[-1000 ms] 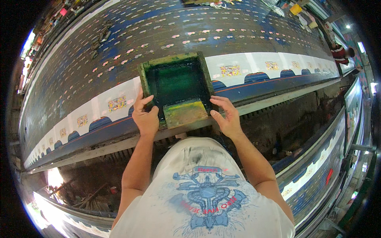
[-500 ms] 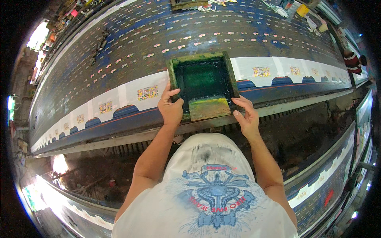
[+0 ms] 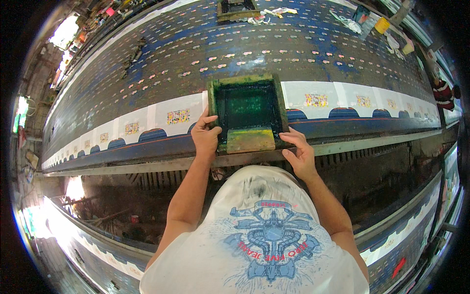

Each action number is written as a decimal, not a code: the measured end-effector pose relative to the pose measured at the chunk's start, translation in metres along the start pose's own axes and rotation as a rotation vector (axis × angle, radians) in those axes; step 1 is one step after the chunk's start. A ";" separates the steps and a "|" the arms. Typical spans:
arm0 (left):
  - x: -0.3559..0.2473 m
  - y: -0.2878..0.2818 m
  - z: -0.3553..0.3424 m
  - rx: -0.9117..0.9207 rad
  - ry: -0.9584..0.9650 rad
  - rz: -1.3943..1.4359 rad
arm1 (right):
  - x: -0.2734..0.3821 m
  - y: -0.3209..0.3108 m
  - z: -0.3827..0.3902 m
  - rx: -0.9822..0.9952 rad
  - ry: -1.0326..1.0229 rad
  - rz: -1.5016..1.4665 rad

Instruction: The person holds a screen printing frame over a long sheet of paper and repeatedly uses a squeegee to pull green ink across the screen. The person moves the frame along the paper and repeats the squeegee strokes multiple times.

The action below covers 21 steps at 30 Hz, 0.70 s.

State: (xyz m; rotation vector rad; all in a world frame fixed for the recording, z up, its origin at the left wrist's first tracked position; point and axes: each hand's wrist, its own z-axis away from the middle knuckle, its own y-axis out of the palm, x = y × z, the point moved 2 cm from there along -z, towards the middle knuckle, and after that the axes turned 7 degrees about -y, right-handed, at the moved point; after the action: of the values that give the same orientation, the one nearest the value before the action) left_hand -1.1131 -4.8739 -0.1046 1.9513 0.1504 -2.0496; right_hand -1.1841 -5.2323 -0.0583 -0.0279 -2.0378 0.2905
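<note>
A screen printing frame (image 3: pixel 282 100) with a worn, green-stained wooden rim lies in front of me at the table's near edge. Inside the rim is a dark green, wet-looking mesh (image 3: pixel 247 105), with a yellow-green panel (image 3: pixel 250 140) across its near end. My left hand (image 3: pixel 205 138) is closed on the frame's left side, thumb and forefinger over the rim. At the near right corner, my right hand (image 3: pixel 299 153) holds the rim with bent fingers, the thumb lower down. Under the frame runs a row of white cloth pieces (image 3: pixel 161 117) with colourful prints; the frame hides part of it.
The long dark table (image 3: pixel 176 83) carries rows of small label-like marks. Another wooden frame (image 3: pixel 237 11) lies at its far side. A yellow container (image 3: pixel 382 25) and rags (image 3: pixel 346 22) sit far right. Someone in a striped top (image 3: pixel 443 93) is at the right end. Behind me is another table (image 3: pixel 416 220).
My view has tilted and turned slightly, so the table and frame appear lower and straighter. Both hands keep their places on the frame, which stays about where it was on the cloth.
</note>
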 end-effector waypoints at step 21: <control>0.002 -0.002 0.000 -0.034 -0.135 -0.098 | 0.049 0.046 -0.061 0.509 -0.396 0.608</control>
State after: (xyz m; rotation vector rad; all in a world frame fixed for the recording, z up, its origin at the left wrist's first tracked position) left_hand -1.1137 -4.8720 -0.1073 1.8119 0.2536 -2.2177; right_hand -1.1583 -5.1692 0.0017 -0.2962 -2.2410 1.2716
